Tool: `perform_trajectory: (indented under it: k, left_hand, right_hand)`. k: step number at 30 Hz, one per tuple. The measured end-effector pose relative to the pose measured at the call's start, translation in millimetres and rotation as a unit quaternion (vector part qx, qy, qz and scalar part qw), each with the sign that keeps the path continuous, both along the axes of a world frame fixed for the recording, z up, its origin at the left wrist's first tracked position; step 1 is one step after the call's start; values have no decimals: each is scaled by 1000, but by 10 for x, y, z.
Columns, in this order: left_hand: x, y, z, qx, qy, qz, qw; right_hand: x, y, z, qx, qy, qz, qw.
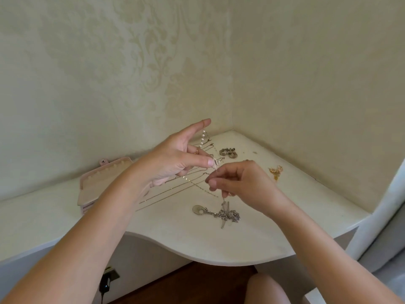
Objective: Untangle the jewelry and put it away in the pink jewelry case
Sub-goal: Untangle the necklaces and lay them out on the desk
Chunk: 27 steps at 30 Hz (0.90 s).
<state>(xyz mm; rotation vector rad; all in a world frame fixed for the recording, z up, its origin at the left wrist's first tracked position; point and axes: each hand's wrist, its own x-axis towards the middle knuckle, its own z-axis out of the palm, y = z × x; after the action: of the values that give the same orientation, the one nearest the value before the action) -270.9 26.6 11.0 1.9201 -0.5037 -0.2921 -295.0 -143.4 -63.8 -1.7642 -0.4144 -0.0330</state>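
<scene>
At left grip (175,159), a small pendant (215,163) is pinched. Right grip (238,183) pinches a fine chain (223,199) above the silver tangle (226,213). Gold chains (171,195) lie straightened below left grip. Pink jewelry case (103,183) sits open left of it; stowing looks undone.

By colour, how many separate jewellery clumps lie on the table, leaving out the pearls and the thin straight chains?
Silver clump: 1
Gold clump: 1
Grey beaded clump: 1
Total: 3
</scene>
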Motion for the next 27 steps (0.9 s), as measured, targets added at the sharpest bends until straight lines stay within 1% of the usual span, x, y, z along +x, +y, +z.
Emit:
perform_trajectory:
  k: [3, 6, 8, 11, 14, 17, 19, 20, 22, 23, 24, 27]
  left_hand:
    - [23, 38, 80, 12, -39, 28, 999]
    - [65, 121, 288, -8, -88, 70, 994]
    - [62, 149, 460, -13, -113, 78, 990]
    - [53, 127, 663, 12, -144, 65, 987]
    - [69, 73, 801, 32, -151, 41, 987]
    - [97, 21, 903, 47, -147, 32, 987]
    - [114, 6, 966, 51, -146, 37, 987]
    - [121, 5, 995, 51, -144, 41, 987]
    - [129, 16, 1039, 44, -139, 46, 988]
    - [132, 27, 1053, 39, -135, 46, 989]
    - [133, 41, 1061, 35, -131, 46, 990]
    - [143, 95, 1058, 27, -117, 58, 991]
  right_hand:
    - [40, 5, -134, 68, 39, -17, 997]
    - [92, -56, -258, 114, 90, -51, 988]
    - [134, -90, -331, 153, 137, -52, 977]
    - [183, -63, -384, 206, 192, -20, 959]
    - [201, -15, -372, 230, 218, 29, 948]
    - [218, -14, -350, 235, 256, 97, 933]
    - [224, 3, -354, 215, 273, 123, 929]
    - [219, 18, -357, 185, 266, 125, 938]
    - [198, 48, -360, 92, 210, 131, 964]
    - [188, 66, -366, 57, 180, 139, 972]
    - [184, 80, -371, 40, 161, 139, 976]
    - [194, 88, -391, 61, 139, 76, 986]
